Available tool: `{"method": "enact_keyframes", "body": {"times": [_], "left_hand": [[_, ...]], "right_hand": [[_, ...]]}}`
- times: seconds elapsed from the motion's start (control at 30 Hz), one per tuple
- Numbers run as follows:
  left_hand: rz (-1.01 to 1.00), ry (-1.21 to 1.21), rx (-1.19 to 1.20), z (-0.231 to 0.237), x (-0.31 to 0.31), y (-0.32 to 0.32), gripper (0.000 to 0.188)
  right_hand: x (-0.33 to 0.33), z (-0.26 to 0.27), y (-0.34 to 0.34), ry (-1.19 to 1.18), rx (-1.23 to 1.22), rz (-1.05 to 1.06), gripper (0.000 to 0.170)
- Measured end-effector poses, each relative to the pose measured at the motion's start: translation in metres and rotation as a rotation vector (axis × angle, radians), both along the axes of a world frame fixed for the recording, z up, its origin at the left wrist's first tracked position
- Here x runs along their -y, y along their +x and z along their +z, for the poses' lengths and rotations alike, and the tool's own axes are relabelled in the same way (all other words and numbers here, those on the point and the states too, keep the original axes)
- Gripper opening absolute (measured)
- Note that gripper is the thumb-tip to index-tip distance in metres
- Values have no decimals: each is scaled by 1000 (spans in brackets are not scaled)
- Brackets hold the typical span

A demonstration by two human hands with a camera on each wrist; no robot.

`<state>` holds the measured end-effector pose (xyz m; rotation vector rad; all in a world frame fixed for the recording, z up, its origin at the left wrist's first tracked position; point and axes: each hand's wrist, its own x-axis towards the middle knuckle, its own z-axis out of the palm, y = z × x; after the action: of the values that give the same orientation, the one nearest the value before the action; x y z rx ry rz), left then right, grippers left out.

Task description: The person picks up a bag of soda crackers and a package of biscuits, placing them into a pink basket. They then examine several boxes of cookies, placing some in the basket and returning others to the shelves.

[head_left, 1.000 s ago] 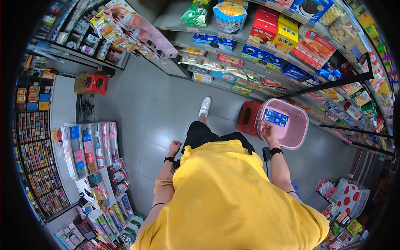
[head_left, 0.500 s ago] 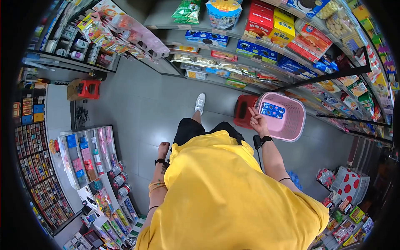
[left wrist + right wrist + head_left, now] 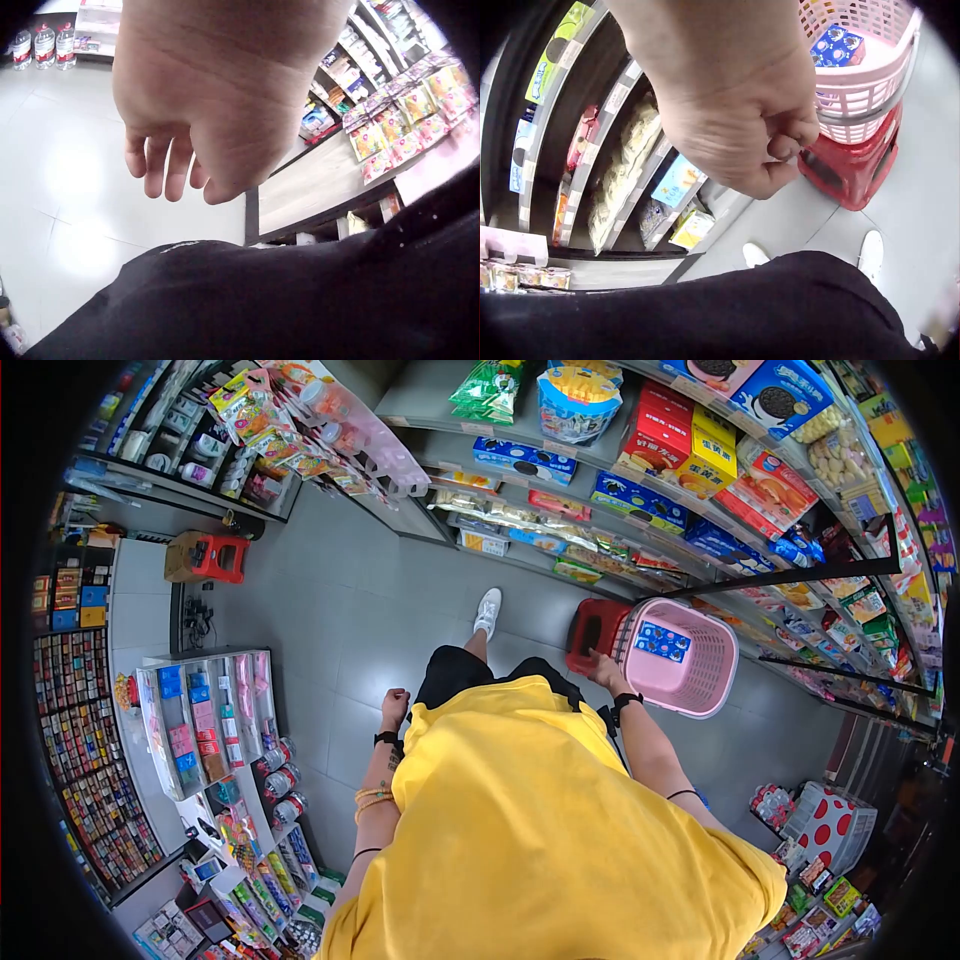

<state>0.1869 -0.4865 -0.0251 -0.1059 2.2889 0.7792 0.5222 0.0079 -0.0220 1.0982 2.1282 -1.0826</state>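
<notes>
A pink basket [image 3: 708, 690] stands on a red stool [image 3: 590, 632], and a blue box with a cookie print [image 3: 662, 641] lies inside it. Beside the basket's near left edge is the right hand [image 3: 608, 674]. The right wrist view shows that hand [image 3: 727, 124] with loosely bent fingers, holding nothing, in front of the pink basket [image 3: 862, 75], the box [image 3: 836, 46] and the red stool [image 3: 855, 169]. By the left thigh hangs the left hand [image 3: 395, 708]; its fingers are loosely bent and hold nothing in the left wrist view, where the hand [image 3: 202, 105] is over the floor.
Shelves of snacks [image 3: 580, 455] run along the front and right. A clear display rack [image 3: 200, 725] and water bottles [image 3: 282, 780] stand to the left. Another red stool [image 3: 220, 558] with a carton [image 3: 183, 557] is at the back left. Grey floor [image 3: 370, 590] lies between.
The right hand has moved from over the box in the basket to outside the basket's left edge, its fingers passing through a spread pose. The box stays in the basket. The left hand hangs as before.
</notes>
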Motion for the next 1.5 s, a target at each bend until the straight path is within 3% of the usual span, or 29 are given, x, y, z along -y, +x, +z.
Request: {"method": "enact_keyframes", "body": {"times": [0.07,0.17,0.37,0.5,0.57,0.67,0.97,1.07,1.17,1.27,1.4,1.5], "left_hand": [[1,-44,52,33,-6,11,36],[-68,-100,23,-5,29,16,36],[25,-45,68,22,19,21,33],[37,-10,58,17,9,13,33],[52,5,58,5,6,7,33],[70,79,71,-16,5,0,33],[46,50,99,-5,-18,4,31],[28,9,118,-38,-3,3,35],[-18,-46,100,-28,-11,4,38],[-9,-15,128,-31,-14,3,36],[-4,17,120,-19,-33,-1,35],[-11,47,84,-14,-47,-3,33]], "right_hand": [[-2,-2,-5,-11,-3,-6,87],[-4,-9,-7,-15,-57,-30,89],[-10,-32,-7,28,-117,-108,102],[-14,-2,-12,-38,-234,-210,124],[-15,40,-23,-115,-222,-274,133],[-13,49,-24,-31,-326,-254,136],[-22,32,-10,53,-420,-251,142],[-21,25,0,227,-664,-306,122],[-33,1,23,250,-385,-421,77],[-34,12,32,267,-221,-523,37],[-32,-7,52,312,-283,-532,23],[-30,-7,55,362,-228,-568,27]]}}
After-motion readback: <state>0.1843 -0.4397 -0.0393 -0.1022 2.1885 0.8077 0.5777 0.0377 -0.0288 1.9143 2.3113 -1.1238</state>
